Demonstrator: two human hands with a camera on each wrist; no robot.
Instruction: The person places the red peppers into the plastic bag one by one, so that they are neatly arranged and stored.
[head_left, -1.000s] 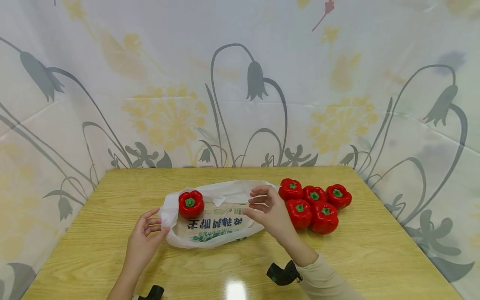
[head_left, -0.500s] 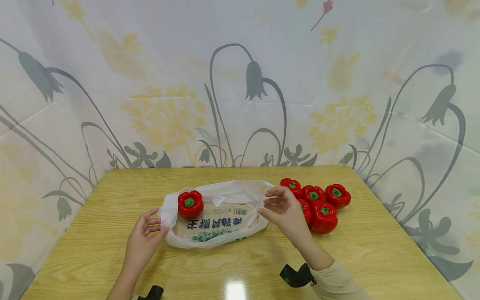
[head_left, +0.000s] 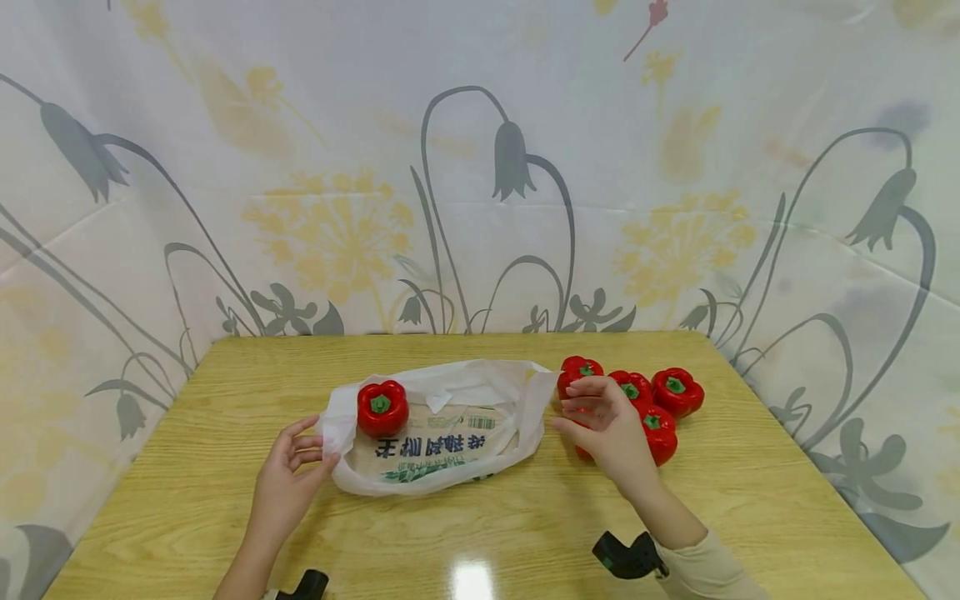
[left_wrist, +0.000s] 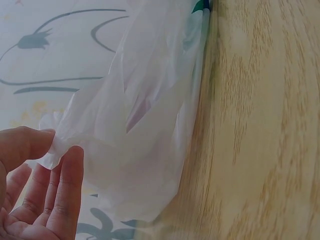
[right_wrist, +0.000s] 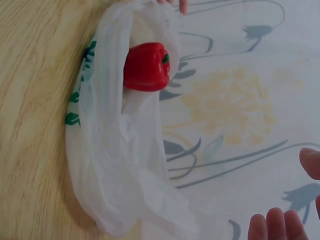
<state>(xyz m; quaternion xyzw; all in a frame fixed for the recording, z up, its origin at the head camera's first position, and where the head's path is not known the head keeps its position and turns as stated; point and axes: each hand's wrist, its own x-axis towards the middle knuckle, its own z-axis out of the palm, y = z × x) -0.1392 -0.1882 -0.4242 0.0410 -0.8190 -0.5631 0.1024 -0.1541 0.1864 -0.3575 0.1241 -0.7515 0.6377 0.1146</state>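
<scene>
A white plastic bag (head_left: 528, 412) with dark lettering and green leaf print lies on the table, its mouth spread wide. One red bell pepper (head_left: 382, 408) with a green stem sits inside at the left end; it shows in the right wrist view too. My left hand (head_left: 288, 471) pinches the bag's left edge between thumb and fingertips, seen close up in the left wrist view. Beyond the bag's right end, my right hand (head_left: 611, 429) hovers with relaxed, slightly bent fingers and nothing in it. It partly covers the cluster of red bell peppers (head_left: 660, 433) behind it.
Several peppers stand close together right of the bag, the outermost pepper (head_left: 677, 392) nearest the table's right edge. The wooden table (head_left: 420, 550) ends at a flower-printed cloth backdrop (head_left: 480, 208). A black wrist camera (head_left: 628, 556) sits on the right forearm.
My right hand has moved right, from over the bag's right end to in front of the pepper cluster. The left hand keeps its pinch on the bag, and the pepper inside stays put.
</scene>
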